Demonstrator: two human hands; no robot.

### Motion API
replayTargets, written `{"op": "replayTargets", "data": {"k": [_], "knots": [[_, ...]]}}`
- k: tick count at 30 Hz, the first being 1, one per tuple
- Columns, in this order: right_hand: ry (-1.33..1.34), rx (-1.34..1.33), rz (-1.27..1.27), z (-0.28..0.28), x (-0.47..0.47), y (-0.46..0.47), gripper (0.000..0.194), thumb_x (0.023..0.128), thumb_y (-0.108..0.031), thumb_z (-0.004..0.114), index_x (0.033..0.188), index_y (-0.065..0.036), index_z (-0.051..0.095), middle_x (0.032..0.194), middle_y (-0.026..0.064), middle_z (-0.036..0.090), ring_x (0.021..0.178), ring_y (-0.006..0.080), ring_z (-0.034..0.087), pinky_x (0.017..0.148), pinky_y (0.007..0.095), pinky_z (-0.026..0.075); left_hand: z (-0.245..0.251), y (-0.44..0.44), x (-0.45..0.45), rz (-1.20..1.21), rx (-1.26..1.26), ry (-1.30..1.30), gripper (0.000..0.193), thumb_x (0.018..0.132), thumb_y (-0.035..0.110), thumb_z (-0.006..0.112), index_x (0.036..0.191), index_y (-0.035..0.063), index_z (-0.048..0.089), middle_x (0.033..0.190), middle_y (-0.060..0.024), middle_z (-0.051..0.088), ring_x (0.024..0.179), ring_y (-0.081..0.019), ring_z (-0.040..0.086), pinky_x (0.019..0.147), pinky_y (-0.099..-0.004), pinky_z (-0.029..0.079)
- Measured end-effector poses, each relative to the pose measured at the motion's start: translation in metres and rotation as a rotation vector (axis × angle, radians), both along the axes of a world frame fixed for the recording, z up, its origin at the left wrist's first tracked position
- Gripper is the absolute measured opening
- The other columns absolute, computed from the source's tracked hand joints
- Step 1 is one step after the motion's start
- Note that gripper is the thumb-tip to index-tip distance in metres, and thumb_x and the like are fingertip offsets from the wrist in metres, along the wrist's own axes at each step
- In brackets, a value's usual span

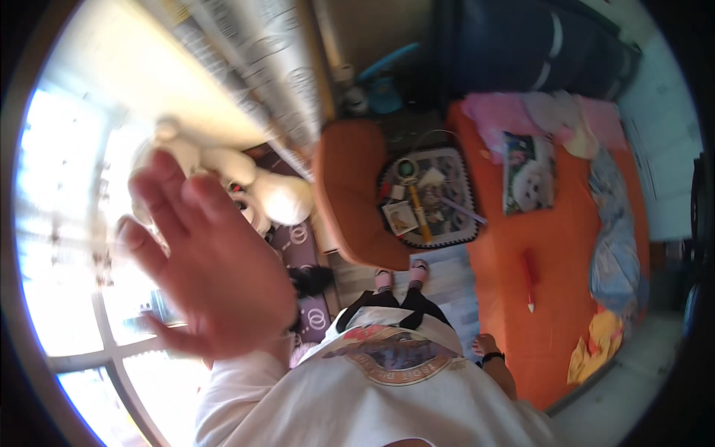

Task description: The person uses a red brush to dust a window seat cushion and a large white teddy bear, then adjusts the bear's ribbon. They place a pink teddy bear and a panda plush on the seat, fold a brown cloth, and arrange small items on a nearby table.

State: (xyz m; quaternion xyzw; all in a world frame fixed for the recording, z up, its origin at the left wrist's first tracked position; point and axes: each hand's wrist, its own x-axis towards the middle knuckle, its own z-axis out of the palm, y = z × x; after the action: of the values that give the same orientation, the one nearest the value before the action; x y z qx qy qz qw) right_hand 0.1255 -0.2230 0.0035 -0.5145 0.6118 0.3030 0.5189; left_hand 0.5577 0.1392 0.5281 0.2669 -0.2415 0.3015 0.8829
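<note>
My left hand (215, 274) is raised in front of the bright window with its fingers apart, blurred and holding nothing. Behind its fingers sits a large cream plush toy (285, 198), partly hidden. Low at my right side hangs my right hand (485, 345), with a dark band on the wrist. It is beside the edge of an orange-covered bed or couch (503, 279); its fingers look loosely curled, and I cannot see whether they hold anything. A red pen (528, 282) with a pale tip lies on the orange cover, forward of that hand.
Ahead of my feet stands an orange chair (352, 195). By it, a patterned surface with black-and-white edging (455, 240) bears a yellow stick (420, 215), a framed picture (400, 217) and small items. A dog-print cushion (528, 176), blue cloth (611, 240) and yellow cloth (596, 346) lie on the orange cover.
</note>
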Motion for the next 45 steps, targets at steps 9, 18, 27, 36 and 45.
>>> {"op": "replayTargets", "data": {"k": [9, 18, 27, 36, 45], "knots": [[-0.495, -0.229, 0.221, 0.001, 0.077, -0.045, 0.029, 0.092, -0.015, 0.052, 0.116, 0.0, 0.055, 0.084, 0.0151, 0.058, 0.07, 0.0233, 0.059, 0.057, 0.0375, 0.048, 0.045, -0.027, -0.078, -0.722, -0.039, -0.524, 0.032, 0.099, 0.021, 0.04, 0.069, 0.01, 0.04, 0.072, -0.0032, 0.05, 0.059, -0.0175, 0.05, 0.051, -0.0304, 0.04], [-0.38, -0.028, 0.573, 0.05, 0.148, -0.067, 0.036, 0.095, -0.024, 0.054, 0.129, -0.012, 0.052, 0.126, 0.0129, 0.054, 0.108, 0.0307, 0.055, 0.091, 0.0462, 0.046, 0.029, -0.069, -0.104, -1.021, -0.134, -0.286, 0.043, 0.101, 0.033, 0.039, 0.067, 0.0093, 0.049, 0.068, -0.0061, 0.049, 0.052, -0.0216, 0.05, 0.045, -0.0319, 0.039], [-0.347, -0.161, 0.475, 0.055, 0.281, -0.222, 0.027, 0.093, -0.016, 0.056, 0.119, -0.006, 0.056, 0.099, 0.0097, 0.062, 0.088, 0.0228, 0.063, 0.074, 0.0367, 0.052, 0.001, -0.23, -0.084, -1.245, -0.199, -0.215, 0.039, 0.097, 0.029, 0.052, 0.066, 0.0067, 0.053, 0.064, -0.0089, 0.051, 0.047, -0.027, 0.051, 0.04, -0.035, 0.038], [-0.693, -0.837, 1.094, 0.027, 0.43, -0.38, 0.039, 0.074, -0.011, 0.068, 0.111, -0.002, 0.059, 0.11, 0.0223, 0.061, 0.106, 0.0388, 0.057, 0.089, 0.0465, 0.048, -0.025, -0.405, -0.043, -1.339, -0.052, 0.013, 0.028, 0.092, 0.009, 0.055, 0.066, 0.0017, 0.052, 0.056, -0.009, 0.05, 0.046, -0.0312, 0.05, 0.04, -0.0382, 0.036], [-0.603, -1.06, 1.366, 0.008, 0.571, -0.409, 0.092, 0.069, -0.024, 0.08, 0.144, -0.009, 0.03, 0.146, 0.0145, 0.037, 0.134, 0.0336, 0.036, 0.109, 0.0412, 0.035, -0.047, -0.437, 0.004, -1.174, 0.29, 0.329, 0.034, 0.089, 0.003, 0.056, 0.057, 0.0026, 0.048, 0.052, -0.0087, 0.05, 0.045, -0.0299, 0.05, 0.04, -0.0383, 0.035]]}}
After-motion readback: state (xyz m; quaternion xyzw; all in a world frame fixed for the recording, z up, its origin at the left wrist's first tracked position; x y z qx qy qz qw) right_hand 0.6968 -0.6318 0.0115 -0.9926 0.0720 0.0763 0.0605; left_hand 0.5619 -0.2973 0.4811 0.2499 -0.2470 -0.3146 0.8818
